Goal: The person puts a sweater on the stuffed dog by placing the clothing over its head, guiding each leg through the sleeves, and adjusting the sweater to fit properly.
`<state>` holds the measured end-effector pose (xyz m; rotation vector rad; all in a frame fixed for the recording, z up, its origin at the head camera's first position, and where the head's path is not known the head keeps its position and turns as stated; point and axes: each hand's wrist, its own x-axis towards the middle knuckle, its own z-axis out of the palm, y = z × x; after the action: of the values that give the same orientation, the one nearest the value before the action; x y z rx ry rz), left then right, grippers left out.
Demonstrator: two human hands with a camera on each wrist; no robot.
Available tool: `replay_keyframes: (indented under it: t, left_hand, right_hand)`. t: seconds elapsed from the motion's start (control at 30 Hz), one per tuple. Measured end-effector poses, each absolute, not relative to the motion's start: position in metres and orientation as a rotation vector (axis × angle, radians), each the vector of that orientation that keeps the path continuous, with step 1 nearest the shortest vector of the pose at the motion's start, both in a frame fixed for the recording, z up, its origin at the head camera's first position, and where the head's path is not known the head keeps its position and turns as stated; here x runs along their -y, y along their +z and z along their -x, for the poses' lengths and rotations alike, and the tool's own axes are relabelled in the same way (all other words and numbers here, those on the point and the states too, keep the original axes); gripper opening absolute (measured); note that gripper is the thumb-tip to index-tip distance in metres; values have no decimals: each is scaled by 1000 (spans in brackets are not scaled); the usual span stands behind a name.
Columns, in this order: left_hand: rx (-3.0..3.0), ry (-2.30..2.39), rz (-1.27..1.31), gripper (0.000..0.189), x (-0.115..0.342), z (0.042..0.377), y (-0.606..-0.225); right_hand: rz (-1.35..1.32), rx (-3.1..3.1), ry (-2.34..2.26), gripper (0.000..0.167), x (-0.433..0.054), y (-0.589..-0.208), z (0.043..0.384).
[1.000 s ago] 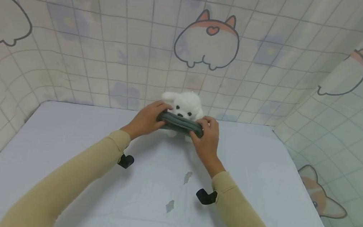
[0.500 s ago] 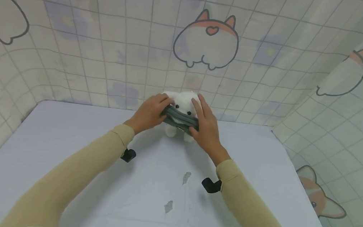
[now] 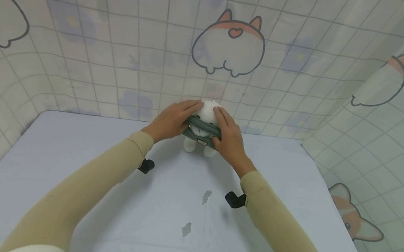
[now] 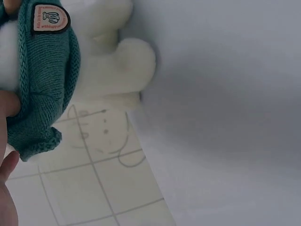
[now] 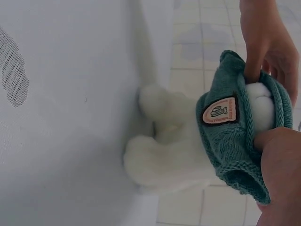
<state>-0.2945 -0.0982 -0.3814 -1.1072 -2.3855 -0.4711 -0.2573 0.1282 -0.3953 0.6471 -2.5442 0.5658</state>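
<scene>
A white plush dog [image 3: 208, 110] stands at the back of the table, a teal knitted sweater [image 3: 205, 128] around its head. The upper collar edge crosses at the eyes, and the muzzle shows through the neck opening. On the sweater's front is a pink patch [image 5: 220, 111]. My left hand [image 3: 170, 121] holds the sweater on one side, thumb hooked inside the collar, fingers over the head. On the opposite side my right hand [image 3: 232, 142] grips it likewise, thumb at the collar. Below the sweater, the plush legs [image 5: 162, 162] stick out bare. The dog's ears are hidden by my hands.
The white-covered table [image 3: 158, 210] has two grey mesh-like patches [image 3: 207, 197] in front of the dog. Close behind the dog hangs a grid-patterned curtain [image 3: 121, 55] with cartoon animals, which continues down both sides of the table.
The sweater's upper edge has risen from below the muzzle to the eyes, and the collar has spread around the muzzle. Both hands have shifted up onto the sides of the head.
</scene>
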Motion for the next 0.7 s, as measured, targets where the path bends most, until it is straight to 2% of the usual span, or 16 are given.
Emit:
replay_keyframes:
  t: [0.53,0.7]
  left_hand:
    - [2657,-748,1007,55,89,300,-380]
    - [2653,-916,1014,45,89,299,-380]
  right_hand:
    - [-516,2588,835,53,-132,-387,267]
    - [-492,2578,911,38,-133,-388,270]
